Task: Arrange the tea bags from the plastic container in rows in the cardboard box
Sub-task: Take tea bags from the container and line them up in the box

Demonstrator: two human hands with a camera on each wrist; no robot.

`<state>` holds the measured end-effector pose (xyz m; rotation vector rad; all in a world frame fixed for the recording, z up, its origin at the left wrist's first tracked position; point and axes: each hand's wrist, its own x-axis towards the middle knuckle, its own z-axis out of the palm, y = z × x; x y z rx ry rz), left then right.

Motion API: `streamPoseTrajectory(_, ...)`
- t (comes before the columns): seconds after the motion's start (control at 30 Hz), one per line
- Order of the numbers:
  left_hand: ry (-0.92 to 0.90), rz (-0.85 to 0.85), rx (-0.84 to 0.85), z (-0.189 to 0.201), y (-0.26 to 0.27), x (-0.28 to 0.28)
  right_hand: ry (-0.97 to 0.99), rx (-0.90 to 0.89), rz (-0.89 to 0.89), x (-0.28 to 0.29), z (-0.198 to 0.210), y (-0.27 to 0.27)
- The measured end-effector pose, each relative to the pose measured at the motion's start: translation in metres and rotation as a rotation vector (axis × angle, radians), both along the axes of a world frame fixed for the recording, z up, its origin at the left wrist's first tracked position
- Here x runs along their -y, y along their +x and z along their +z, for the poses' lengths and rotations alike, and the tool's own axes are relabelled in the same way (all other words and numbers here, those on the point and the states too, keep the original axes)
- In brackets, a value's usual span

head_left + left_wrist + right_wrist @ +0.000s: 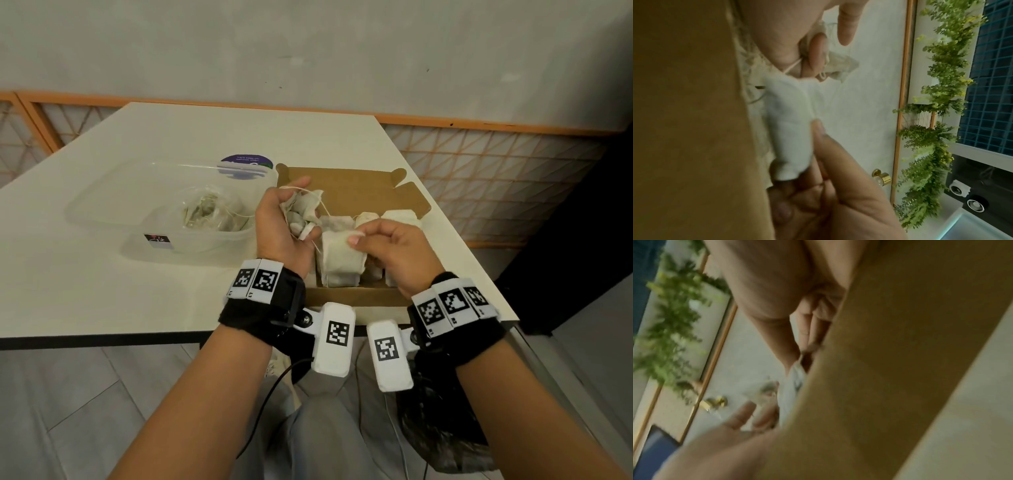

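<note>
1. Left hand [279, 219] clutches a loose bunch of tea bags [301, 212] w/ strings trailing; risk: strings snag, bags spill.
2. Right hand [394, 253] pinches the top of one tea bag [339, 260] standing in the cardboard box [346, 298]; risk: thin paper tears, row tips.
3. Plastic container [113, 202], clear & rigid, at 9 o'clock of box, more bags inside.

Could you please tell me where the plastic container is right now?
In the head view, the plastic container sits on the table to the left of the cardboard box, just beyond the left hand.
</note>
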<state>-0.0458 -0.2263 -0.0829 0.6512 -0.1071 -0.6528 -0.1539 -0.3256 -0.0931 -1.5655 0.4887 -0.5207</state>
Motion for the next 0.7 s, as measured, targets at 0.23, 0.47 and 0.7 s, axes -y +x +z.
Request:
streamPoseTrajectory(0.23, 0.054, 0.013, 0.009, 0.0, -0.001, 0.0, -0.33, -0.293, 0.086, -0.001, -0.008, 0.008)
streamPoseTrajectory(0.47, 0.092, 0.019, 0.011, -0.001, -0.001, -0.001, -0.461, -0.197, -0.083, -0.003, -0.002, 0.004)
streamPoseTrajectory(0.7, 0.199, -0.11, 0.07, 0.001, -0.004, 0.004, -0.543, -0.127, -0.04, -0.022, 0.019, 0.003)
